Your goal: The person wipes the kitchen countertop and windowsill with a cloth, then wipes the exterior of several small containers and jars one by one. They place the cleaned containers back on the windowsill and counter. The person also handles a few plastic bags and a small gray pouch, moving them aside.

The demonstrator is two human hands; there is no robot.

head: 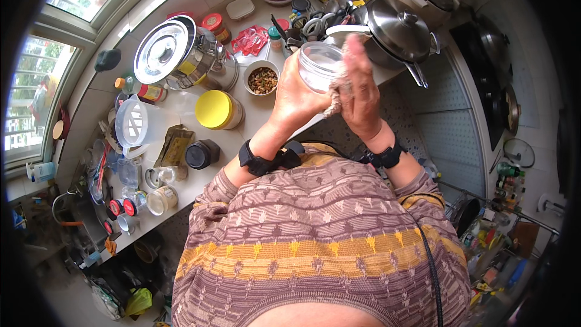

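Note:
My left hand [297,93] grips a clear, open-topped jar [321,61] above the counter's front edge. Against the jar's right side my right hand [361,86], slightly blurred, presses a crumpled greyish-brown cloth [335,95], part of it hidden by the fingers. A white bowl [262,78] of chopped brown and green food stands on the counter just left of my left hand. Farther left is a jar with a yellow lid [213,109], with a dark-lidded jar [199,155] nearer to me.
Behind my hands are scissors and other utensils [317,22], with a lidded steel pot [399,29] to their right. A steel lidded container [163,50], a translucent plastic pitcher [136,122] and several small jars crowd the left side. A black cooktop [476,81] lies at the right.

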